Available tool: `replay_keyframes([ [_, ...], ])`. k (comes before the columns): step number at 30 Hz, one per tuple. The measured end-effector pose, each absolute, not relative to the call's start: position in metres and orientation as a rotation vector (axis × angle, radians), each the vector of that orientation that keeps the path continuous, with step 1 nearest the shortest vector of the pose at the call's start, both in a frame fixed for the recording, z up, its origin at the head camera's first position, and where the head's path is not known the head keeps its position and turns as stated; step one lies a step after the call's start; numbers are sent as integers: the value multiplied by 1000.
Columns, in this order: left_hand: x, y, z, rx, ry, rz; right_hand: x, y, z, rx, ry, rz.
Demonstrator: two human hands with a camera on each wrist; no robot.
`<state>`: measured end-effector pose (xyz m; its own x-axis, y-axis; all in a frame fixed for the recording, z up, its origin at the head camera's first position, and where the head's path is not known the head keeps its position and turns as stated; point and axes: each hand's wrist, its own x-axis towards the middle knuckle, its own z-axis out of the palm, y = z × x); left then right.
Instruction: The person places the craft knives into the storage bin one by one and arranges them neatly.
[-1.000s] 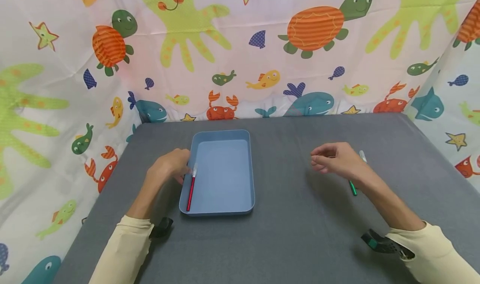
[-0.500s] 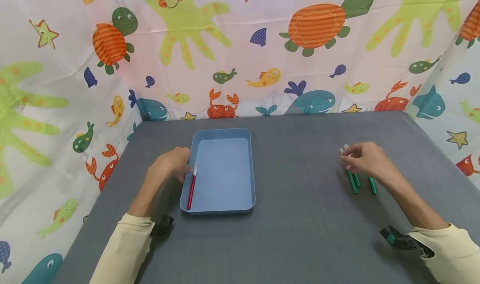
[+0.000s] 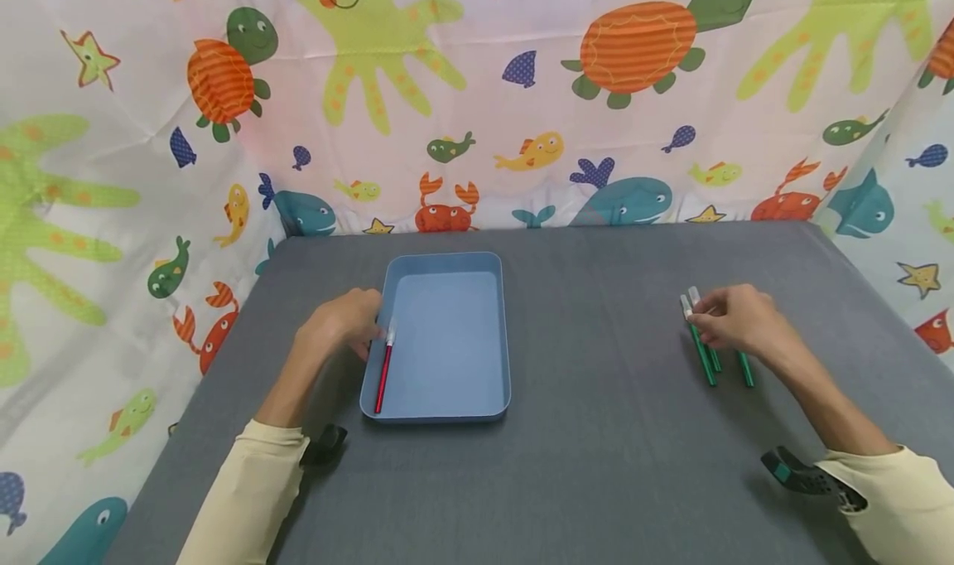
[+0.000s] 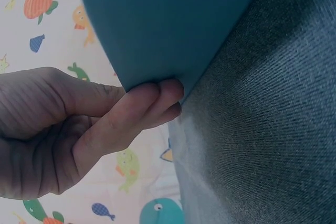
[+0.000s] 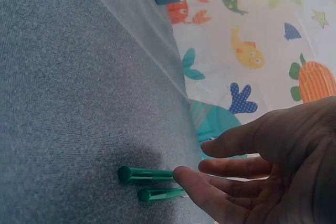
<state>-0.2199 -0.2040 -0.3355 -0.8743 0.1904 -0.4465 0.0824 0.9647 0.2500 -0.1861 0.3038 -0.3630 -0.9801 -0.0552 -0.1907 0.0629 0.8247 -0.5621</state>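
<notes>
A shallow blue tray [image 3: 447, 341] lies on the grey table. My left hand [image 3: 344, 323] pinches its left wall; the left wrist view shows thumb and fingers [image 4: 131, 108] on either side of the rim. Inside the tray, along that wall, lies a red pen [image 3: 384, 374] with a clear cap, close by the thumb. On the right, my right hand [image 3: 741, 321] hovers at the capped end of a green pen [image 3: 702, 351]. Its thumb and fingers are apart in the right wrist view. Two more green pens [image 3: 745, 370] lie partly hidden beneath the hand.
Grey cloth [image 3: 581, 366] covers the table between tray and pens. A printed sea-animal curtain [image 3: 477, 93] hangs behind the table and along both sides. Each wrist wears a dark camera mount [image 3: 801, 472].
My right hand has moved right to the green pens, uncovering more of them, then shifted only slightly. The left hand stays on the tray's wall.
</notes>
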Motion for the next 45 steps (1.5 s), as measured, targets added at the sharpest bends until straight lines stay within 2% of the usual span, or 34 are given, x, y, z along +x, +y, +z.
replay_keyframes([
  [18, -223, -201, -333, 155, 2613, 313, -189, 293, -365, 53, 2862, -553],
  [45, -224, -204, -336, 190, 2608, 279, -187, 284, -370, 78, 2822, -572],
])
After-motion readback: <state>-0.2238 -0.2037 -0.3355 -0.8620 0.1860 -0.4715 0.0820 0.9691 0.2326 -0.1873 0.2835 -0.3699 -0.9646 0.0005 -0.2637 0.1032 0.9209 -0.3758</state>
